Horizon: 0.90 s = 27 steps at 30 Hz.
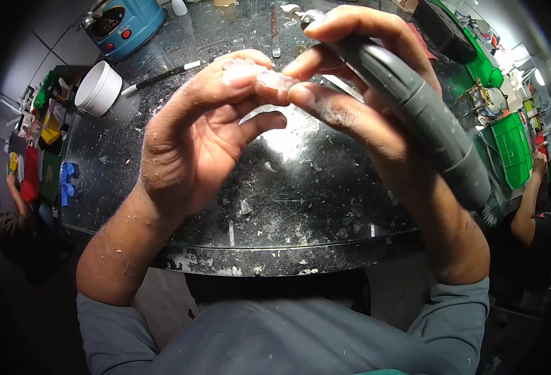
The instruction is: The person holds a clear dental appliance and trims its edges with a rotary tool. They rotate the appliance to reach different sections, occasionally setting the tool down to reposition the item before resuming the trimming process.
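Note:
Between the thumb and fingers of my left hand [200,119] is a small, pale, translucent piece [274,79] with a bumpy edge. My right hand [375,94] is wrapped round a thick dark grey rotary handpiece [407,87], its metal end up by the index fingertip and its body slanting down to the right over the wrist. A small whitish tip [291,10] sticks out of that metal end, apart from the pale piece. Fingertips of my right hand meet the piece's right side.
The dark bench [300,206] is strewn with white dust and scraps. A white tub [99,89], a marker [161,78] and a blue machine [125,28] stand at the left back. Green bins [511,150] are at the right. Other people sit at both far sides.

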Motion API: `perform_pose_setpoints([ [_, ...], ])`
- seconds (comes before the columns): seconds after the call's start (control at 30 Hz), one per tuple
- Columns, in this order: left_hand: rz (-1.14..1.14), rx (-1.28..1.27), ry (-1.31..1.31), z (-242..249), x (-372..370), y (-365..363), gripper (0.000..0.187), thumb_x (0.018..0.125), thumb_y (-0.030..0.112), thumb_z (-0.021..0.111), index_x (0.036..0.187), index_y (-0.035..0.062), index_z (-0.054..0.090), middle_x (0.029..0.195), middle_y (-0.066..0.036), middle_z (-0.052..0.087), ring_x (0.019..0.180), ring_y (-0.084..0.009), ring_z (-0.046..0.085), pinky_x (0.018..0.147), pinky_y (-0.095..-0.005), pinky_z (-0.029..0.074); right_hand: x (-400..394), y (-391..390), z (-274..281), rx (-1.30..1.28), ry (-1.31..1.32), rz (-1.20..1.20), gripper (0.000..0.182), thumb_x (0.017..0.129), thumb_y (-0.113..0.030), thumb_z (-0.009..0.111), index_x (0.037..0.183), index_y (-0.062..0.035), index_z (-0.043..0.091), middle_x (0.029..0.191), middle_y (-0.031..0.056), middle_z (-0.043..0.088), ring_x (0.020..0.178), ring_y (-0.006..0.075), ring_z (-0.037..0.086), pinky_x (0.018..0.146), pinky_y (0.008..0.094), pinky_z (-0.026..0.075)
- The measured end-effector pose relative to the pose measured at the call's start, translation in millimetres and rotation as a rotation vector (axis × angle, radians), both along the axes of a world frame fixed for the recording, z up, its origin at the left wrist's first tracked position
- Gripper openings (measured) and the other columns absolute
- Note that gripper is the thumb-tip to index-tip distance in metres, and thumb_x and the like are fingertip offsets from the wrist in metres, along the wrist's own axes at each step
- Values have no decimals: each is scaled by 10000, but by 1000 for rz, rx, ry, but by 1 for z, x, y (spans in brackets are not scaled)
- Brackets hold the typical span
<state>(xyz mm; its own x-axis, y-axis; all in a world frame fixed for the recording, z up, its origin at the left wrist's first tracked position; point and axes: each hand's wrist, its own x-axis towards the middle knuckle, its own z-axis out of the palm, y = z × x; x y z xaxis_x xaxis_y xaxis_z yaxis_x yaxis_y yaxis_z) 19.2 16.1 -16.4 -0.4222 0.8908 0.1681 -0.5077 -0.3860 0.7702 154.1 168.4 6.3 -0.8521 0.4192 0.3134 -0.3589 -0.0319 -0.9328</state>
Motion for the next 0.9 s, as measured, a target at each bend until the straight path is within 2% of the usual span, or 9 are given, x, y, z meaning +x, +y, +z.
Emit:
perform_pose_setpoints([
  [0.17, 95, -56, 301, 9, 9, 7, 586, 899, 201, 566, 1377, -68, 362, 1172, -181, 580, 1080, -211, 603, 945, -349, 498, 2, 1, -3, 101, 30, -45, 321, 875, -109, 585, 1162, 27, 539, 1088, 175, 639, 980, 211, 652, 879, 317, 525],
  [0.23, 294, -113, 473, 14, 17, 8, 546, 895, 157, 573, 1363, -60, 394, 1186, -191, 575, 1069, -220, 616, 946, -358, 508, 1, 1, -4, 154, 47, -63, 324, 870, -109, 592, 1158, 30, 544, 1089, 175, 639, 981, 211, 650, 881, 317, 523],
  [0.3, 273, -105, 449, 15, 16, 7, 541, 890, 143, 586, 1362, -51, 407, 1195, -191, 573, 1043, -224, 632, 938, -360, 519, 0, 1, -6, 208, 66, -75, 328, 864, -110, 598, 1155, 33, 549, 1090, 174, 639, 982, 212, 649, 883, 316, 520],
  [0.4, 112, 116, 276, 19, 24, 7, 539, 891, 150, 586, 1358, -52, 410, 1187, -199, 581, 1040, -236, 636, 941, -373, 518, 0, 0, -8, 268, 87, -89, 333, 856, -111, 608, 1149, 38, 556, 1090, 174, 640, 985, 213, 647, 887, 316, 517],
  [0.47, 273, 62, 373, 7, 25, 8, 542, 900, 174, 580, 1352, -65, 402, 1176, -203, 592, 1057, -252, 631, 951, -380, 511, 0, 0, -9, 302, 98, -99, 336, 851, -112, 615, 1145, 41, 561, 1091, 174, 640, 986, 214, 645, 889, 316, 515],
  [0.57, 120, 232, 349, -5, 6, 9, 557, 912, 224, 574, 1346, -77, 395, 1164, -201, 600, 1068, -260, 627, 964, -382, 503, -1, 0, -9, 341, 111, -114, 341, 843, -113, 624, 1139, 46, 568, 1092, 174, 640, 988, 215, 643, 892, 316, 512],
  [0.67, 96, 230, 326, -2, 8, 7, 574, 914, 250, 576, 1350, -74, 390, 1171, -202, 596, 1072, -261, 625, 963, -379, 504, -1, 0, -11, 366, 122, -123, 346, 835, -114, 634, 1134, 51, 575, 1093, 174, 640, 990, 216, 641, 895, 316, 509],
  [0.77, 135, 96, 230, 13, 18, 2, 586, 915, 269, 576, 1355, -68, 384, 1186, -202, 586, 1078, -262, 621, 963, -374, 505, -2, 0, -11, 391, 131, -133, 352, 827, -115, 644, 1128, 55, 582, 1094, 174, 640, 993, 218, 639, 899, 316, 505],
  [0.9, 73, 87, 234, 19, 17, 4, 555, 901, 195, 580, 1358, -51, 383, 1199, -207, 578, 1091, -255, 614, 970, -366, 502, -2, -1, -11, 423, 141, -154, 359, 816, -117, 657, 1120, 62, 591, 1095, 173, 640, 995, 219, 636, 903, 315, 501],
])
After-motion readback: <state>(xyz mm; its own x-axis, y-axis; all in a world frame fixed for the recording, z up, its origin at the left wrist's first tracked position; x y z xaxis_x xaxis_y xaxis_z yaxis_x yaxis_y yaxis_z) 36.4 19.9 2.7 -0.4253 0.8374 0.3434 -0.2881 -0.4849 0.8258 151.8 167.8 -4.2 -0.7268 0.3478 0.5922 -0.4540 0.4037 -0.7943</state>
